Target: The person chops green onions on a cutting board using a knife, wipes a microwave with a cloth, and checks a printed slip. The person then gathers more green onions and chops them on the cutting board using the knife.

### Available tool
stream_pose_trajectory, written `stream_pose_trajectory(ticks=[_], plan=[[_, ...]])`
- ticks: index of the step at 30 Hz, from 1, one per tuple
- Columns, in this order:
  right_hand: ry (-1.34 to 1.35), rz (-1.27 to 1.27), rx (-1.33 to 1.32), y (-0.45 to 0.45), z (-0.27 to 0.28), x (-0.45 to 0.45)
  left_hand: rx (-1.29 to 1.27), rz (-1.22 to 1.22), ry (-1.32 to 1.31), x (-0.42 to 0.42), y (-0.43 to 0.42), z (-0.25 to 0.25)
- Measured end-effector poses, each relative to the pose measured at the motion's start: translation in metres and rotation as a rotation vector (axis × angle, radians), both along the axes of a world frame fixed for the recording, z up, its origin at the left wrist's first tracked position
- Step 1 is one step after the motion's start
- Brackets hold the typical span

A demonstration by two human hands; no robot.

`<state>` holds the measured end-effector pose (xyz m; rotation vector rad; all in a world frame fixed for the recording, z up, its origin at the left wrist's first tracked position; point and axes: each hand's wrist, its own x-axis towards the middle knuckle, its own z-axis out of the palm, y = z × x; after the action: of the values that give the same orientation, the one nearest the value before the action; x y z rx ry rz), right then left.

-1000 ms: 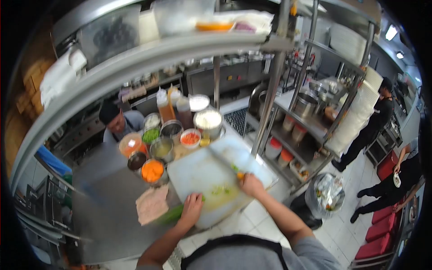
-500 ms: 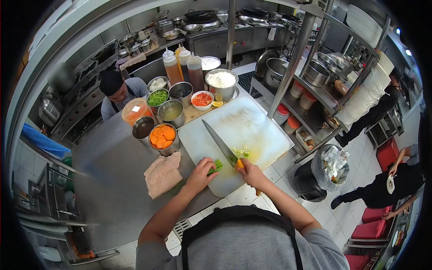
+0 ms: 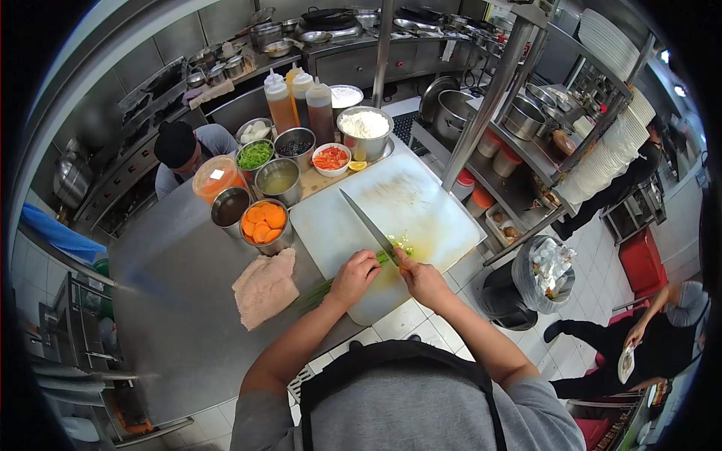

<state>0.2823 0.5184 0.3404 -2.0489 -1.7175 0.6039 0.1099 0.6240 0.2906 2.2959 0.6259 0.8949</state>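
Note:
On the white cutting board (image 3: 436, 197), my right hand (image 3: 423, 284) grips a large kitchen knife (image 3: 364, 218), its long blade pointing up and left. Close to its left, my left hand (image 3: 353, 279) has curled fingers pressing down a bunch of green onions (image 3: 317, 295). The stalks run under that hand, with their tail toward the board's lower left edge and their cut end at the blade. Chopped green onion pieces (image 3: 404, 243) lie just beyond the blade's heel. My palm hides the middle of the bunch.
A folded pinkish cloth (image 3: 265, 289) lies left of the board. Behind it stand tubs of sliced carrots (image 3: 263, 222), brown sauce (image 3: 231, 207) and flour (image 3: 365, 125), plus squeeze bottles (image 3: 282, 105). A trash bin (image 3: 543, 274) stands right; co-workers are at left and right.
My left hand has moved right along the board, closer to the knife, with the green onions under it. The co-worker at right, holding a plate, has shifted lower in view.

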Motion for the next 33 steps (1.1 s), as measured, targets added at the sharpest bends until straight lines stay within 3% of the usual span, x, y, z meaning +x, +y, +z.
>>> stream_pose_trajectory(ticks=[7,14,19,22,23,26,33], plan=[[0.033,0.021,-0.06,0.001,0.043,-0.003,0.005,0.008,-0.056,0.003,-0.002,-0.001],[0.037,-0.016,0.005,0.002,-0.003,-0.007,-0.01,0.004,-0.054,0.003,-0.001,-0.001],[0.023,-0.011,-0.132,0.002,0.046,-0.007,-0.028,0.001,-0.071,0.004,0.001,-0.002],[-0.062,0.01,0.109,-0.001,-0.011,-0.011,-0.025,0.01,-0.063,0.003,-0.001,0.0],[-0.005,0.003,0.08,0.001,-0.016,-0.005,-0.032,0.009,-0.058,0.004,0.0,0.001],[0.045,-0.042,-0.145,0.003,0.038,-0.01,-0.044,0.0,-0.044,0.003,0.001,0.0],[0.065,-0.006,0.028,0.003,0.002,-0.008,-0.053,0.004,-0.066,0.001,0.0,-0.003]])
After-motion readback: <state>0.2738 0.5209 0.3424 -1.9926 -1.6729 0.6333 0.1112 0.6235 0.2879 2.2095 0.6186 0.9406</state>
